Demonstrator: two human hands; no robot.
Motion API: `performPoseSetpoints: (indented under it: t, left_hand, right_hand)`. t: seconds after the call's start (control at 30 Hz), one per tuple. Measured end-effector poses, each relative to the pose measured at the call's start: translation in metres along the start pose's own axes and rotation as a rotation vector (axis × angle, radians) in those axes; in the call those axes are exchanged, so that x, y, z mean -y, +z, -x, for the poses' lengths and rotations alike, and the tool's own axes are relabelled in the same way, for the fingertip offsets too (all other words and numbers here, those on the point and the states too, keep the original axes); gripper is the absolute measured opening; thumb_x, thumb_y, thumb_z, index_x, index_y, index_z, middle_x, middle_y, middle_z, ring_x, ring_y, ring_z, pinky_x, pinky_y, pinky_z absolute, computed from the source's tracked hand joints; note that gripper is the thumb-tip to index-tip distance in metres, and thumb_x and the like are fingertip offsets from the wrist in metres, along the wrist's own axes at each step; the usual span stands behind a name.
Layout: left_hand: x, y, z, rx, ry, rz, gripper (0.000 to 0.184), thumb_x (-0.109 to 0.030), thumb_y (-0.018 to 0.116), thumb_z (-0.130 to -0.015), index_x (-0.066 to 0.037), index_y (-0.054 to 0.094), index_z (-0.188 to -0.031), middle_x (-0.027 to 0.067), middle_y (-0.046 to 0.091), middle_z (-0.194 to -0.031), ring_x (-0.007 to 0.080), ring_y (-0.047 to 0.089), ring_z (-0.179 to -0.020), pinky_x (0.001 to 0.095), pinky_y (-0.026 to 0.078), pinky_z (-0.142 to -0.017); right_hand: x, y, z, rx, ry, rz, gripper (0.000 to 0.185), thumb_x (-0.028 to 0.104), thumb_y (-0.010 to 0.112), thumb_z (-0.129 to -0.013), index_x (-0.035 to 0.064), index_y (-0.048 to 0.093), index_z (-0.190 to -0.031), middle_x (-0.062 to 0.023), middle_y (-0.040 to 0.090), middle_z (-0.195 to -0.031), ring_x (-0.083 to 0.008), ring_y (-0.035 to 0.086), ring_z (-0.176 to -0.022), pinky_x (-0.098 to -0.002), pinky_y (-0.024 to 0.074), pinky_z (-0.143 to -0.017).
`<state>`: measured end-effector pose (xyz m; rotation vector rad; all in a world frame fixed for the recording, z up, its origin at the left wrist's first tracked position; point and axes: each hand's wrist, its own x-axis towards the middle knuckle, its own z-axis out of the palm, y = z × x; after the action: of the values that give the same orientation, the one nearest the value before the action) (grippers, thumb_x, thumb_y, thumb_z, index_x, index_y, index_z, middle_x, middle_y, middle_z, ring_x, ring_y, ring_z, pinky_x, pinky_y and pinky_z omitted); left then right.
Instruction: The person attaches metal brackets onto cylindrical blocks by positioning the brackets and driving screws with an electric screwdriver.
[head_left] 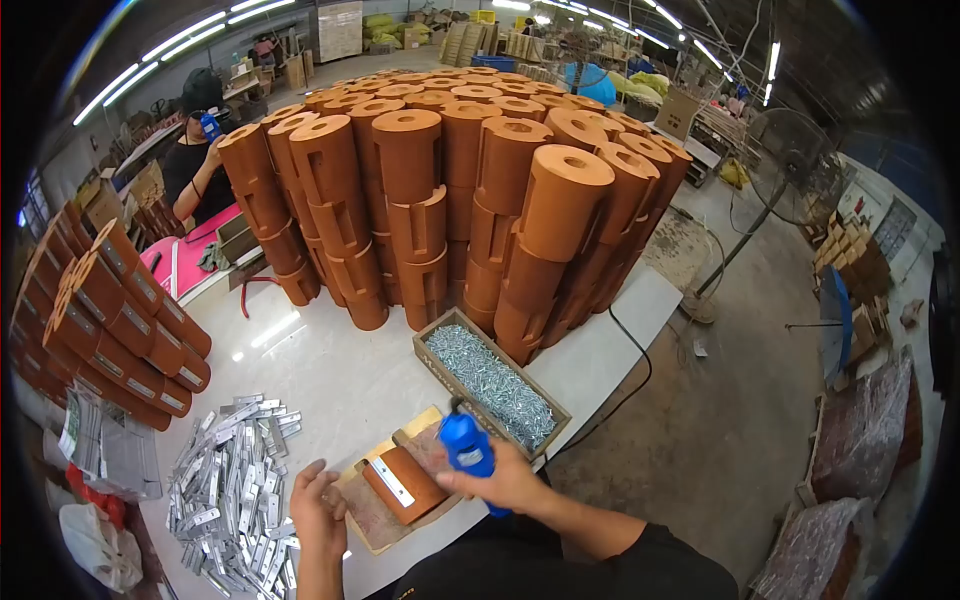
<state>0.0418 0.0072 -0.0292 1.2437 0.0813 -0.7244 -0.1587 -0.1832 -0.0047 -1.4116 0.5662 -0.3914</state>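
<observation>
An orange-brown cylindrical piece (405, 483) lies on its side on a padded board (376, 517) at the table's front, with a metal plate (391, 482) along its top. My right hand (507, 478) grips a blue power tool (466, 445) just right of the piece. On the piece's left, my left hand (318, 503) has its fingers apart and holds nothing. A wooden box (427, 349) of small screws (490, 385) stands behind the tool. Loose metal plates (232, 490) are heaped left of my left hand.
Tall stacks of orange-brown cylinders (408, 180) stand along the back of the table. More cylinders with plates (125, 320) are at the left. A black cable (640, 385) runs over the right table edge. A person (195, 170) is at the back left.
</observation>
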Motion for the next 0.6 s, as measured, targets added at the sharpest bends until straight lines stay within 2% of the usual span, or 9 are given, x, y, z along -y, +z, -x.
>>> performPoseSetpoints:
  t: [0.03,0.07,0.13,0.23,0.33,0.43,0.53,0.6]
  left_hand:
    - [0.001,-0.009,-0.001,-0.03,-0.04,0.145,0.029,-0.008,0.055,-0.091,0.003,0.051,-0.118,0.0083,0.059,-0.084,0.0101,0.047,-0.058,0.0221,0.035,-0.047]
    - [0.003,-0.008,0.004,-0.037,-0.076,0.137,0.024,-0.009,0.054,-0.093,0.003,0.052,-0.114,0.0073,0.057,-0.08,0.0095,0.045,-0.055,0.0217,0.033,-0.044]
    - [0.008,-0.001,0.024,-0.061,-0.152,0.126,0.017,-0.012,0.052,-0.096,0.002,0.053,-0.106,0.0054,0.055,-0.072,0.0082,0.041,-0.048,0.0208,0.029,-0.04]
    - [0.02,-0.009,0.053,0.031,-0.375,0.183,0.023,0.0,0.05,-0.091,0.005,0.052,-0.113,0.0204,0.063,-0.097,0.0179,0.06,-0.072,0.0212,0.043,-0.05]
    - [0.025,-0.01,0.066,0.126,-0.398,0.23,0.018,-0.01,0.053,-0.096,0.003,0.05,-0.108,0.024,0.065,-0.093,0.0192,0.063,-0.063,0.0205,0.042,-0.042]
    - [0.018,-0.007,0.076,0.196,-0.36,0.021,0.039,-0.03,0.055,-0.099,0.003,0.053,-0.12,0.0142,0.07,-0.094,0.0083,0.057,-0.053,0.0154,0.031,-0.036]
    - [0.012,-0.004,0.082,0.234,-0.481,0.036,0.03,-0.018,0.052,-0.101,0.003,0.051,-0.122,0.0134,0.068,-0.098,0.0082,0.053,-0.049,0.0158,0.029,-0.036]
    - [0.009,0.016,0.093,0.188,-0.422,-0.043,0.026,-0.016,0.051,-0.1,0.003,0.052,-0.119,0.0134,0.069,-0.094,0.0088,0.049,-0.044,0.0172,0.028,-0.035]
  right_hand:
    - [0.016,-0.004,-0.002,-0.016,-0.011,-0.113,0.039,0.018,0.078,-0.083,0.0022,0.059,-0.113,-0.0074,0.068,-0.095,-0.006,0.06,-0.067,-0.0233,0.0509,-0.06]
    - [0.038,-0.009,-0.001,-0.026,-0.029,-0.155,0.028,0.01,0.073,-0.085,0.0028,0.058,-0.108,-0.0129,0.068,-0.1,-0.0096,0.061,-0.067,-0.0256,0.0517,-0.06]
    - [0.057,-0.015,-0.004,-0.065,-0.134,-0.398,0.026,0.007,0.07,-0.085,0.0036,0.055,-0.106,-0.0158,0.067,-0.101,-0.0129,0.062,-0.066,-0.0281,0.0525,-0.061]
    - [0.074,-0.015,-0.006,-0.048,-0.271,-0.647,0.026,0.008,0.066,-0.087,0.0052,0.051,-0.108,-0.0177,0.064,-0.096,-0.0195,0.063,-0.065,-0.0351,0.0538,-0.064]
    - [0.082,-0.002,-0.006,0.001,-0.363,-0.797,0.024,0.015,0.062,-0.091,0.0056,0.051,-0.109,-0.0158,0.062,-0.09,-0.0217,0.063,-0.065,-0.0394,0.054,-0.066]
    - [0.079,0.012,-0.01,0.087,-0.334,-0.862,0.023,0.015,0.062,-0.091,0.0057,0.051,-0.109,-0.0162,0.063,-0.091,-0.0216,0.062,-0.064,-0.0398,0.0539,-0.067]
    - [0.076,0.025,-0.011,0.143,-0.253,-0.871,0.022,0.01,0.062,-0.09,0.0058,0.051,-0.109,-0.0167,0.063,-0.091,-0.0208,0.062,-0.065,-0.0401,0.0535,-0.068]
    - [0.075,0.03,-0.01,0.169,-0.199,-0.88,0.022,0.008,0.062,-0.09,0.0061,0.051,-0.109,-0.0166,0.064,-0.092,-0.0202,0.061,-0.065,-0.0396,0.0532,-0.069]
